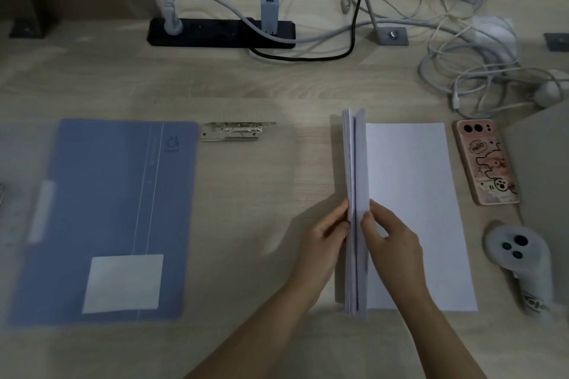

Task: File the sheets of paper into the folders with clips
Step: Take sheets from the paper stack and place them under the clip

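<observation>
Head view: the left hand (326,229) and right hand (389,232) pinch an upright bundle of white paper sheets (355,209) between closed fingers, squaring it on edge. The closed blue card folder (107,218) and silver metal clip (235,131) lie well to the left hand's left. Next, probably, opening the folder.

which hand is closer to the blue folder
Left. The left hand holds the upright stack of paper on its side facing the blue folder, with bare desk between. The right hand grips the stack's far side.
</observation>
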A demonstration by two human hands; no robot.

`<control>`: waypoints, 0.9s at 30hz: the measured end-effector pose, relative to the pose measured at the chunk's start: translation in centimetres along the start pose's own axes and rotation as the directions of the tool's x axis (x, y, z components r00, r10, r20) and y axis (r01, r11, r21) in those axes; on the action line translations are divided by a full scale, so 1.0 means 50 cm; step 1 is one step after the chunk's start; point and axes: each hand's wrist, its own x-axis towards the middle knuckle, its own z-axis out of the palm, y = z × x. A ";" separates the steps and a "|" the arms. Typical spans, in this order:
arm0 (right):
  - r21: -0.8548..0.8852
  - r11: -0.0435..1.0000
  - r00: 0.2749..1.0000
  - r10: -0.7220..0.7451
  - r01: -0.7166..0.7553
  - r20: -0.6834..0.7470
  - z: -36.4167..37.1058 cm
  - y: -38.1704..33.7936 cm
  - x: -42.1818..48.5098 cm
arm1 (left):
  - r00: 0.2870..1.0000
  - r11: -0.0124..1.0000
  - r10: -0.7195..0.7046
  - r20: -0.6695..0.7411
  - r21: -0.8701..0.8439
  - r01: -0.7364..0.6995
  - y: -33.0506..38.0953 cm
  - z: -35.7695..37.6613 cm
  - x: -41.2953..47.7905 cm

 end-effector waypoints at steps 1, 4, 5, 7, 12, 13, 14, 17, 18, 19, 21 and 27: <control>-0.011 1.000 1.000 -0.018 0.018 -0.007 0.002 0.003 0.001 | 1.000 0.999 0.017 -0.016 0.037 -0.016 -0.003 0.002 0.000; -0.039 0.998 0.998 -0.048 0.046 -0.047 0.007 0.017 0.005 | 0.994 0.968 0.097 -0.056 0.235 -0.081 -0.011 0.011 -0.004; -0.036 0.998 0.996 -0.052 0.049 -0.067 0.009 0.021 0.006 | 0.989 0.947 0.131 -0.062 0.304 -0.106 -0.011 0.015 -0.006; -0.035 0.999 0.996 -0.044 0.041 -0.073 0.010 0.027 0.007 | 0.985 0.928 0.157 -0.076 0.352 -0.121 -0.002 0.020 -0.007; -0.026 0.998 0.997 -0.065 0.065 -0.029 0.010 0.028 0.001 | 0.971 0.930 0.216 -0.106 0.325 -0.171 0.022 0.035 0.021; -0.018 0.997 0.997 -0.072 0.071 -0.027 0.008 0.025 -0.002 | 0.966 0.912 0.233 -0.116 0.371 -0.175 0.025 0.040 0.025; -0.006 0.997 0.997 -0.078 0.078 -0.022 0.008 0.022 -0.004 | 0.961 0.895 0.246 -0.123 0.409 -0.177 0.027 0.044 0.027; 0.011 0.995 0.995 -0.096 0.096 -0.001 0.004 0.017 -0.006 | 0.992 0.940 0.112 -0.057 0.331 -0.088 0.026 0.063 0.023; 0.004 0.995 0.995 -0.095 0.095 0.008 0.003 0.014 -0.007 | 0.998 0.958 0.048 -0.037 0.285 -0.035 0.028 0.069 0.022; 0.007 0.996 0.996 -0.092 0.092 0.016 0.002 0.013 -0.008 | 0.999 0.966 0.003 -0.035 0.258 0.006 0.030 0.073 0.020; 0.042 0.997 0.998 -0.060 0.059 0.026 0.000 0.014 -0.006 | 0.997 0.969 -0.038 -0.072 0.241 0.055 0.039 0.075 0.026; 0.126 0.992 0.996 0.023 -0.033 0.081 -0.021 0.017 0.006 | 0.973 0.896 0.046 -0.224 0.440 0.059 0.041 0.064 0.039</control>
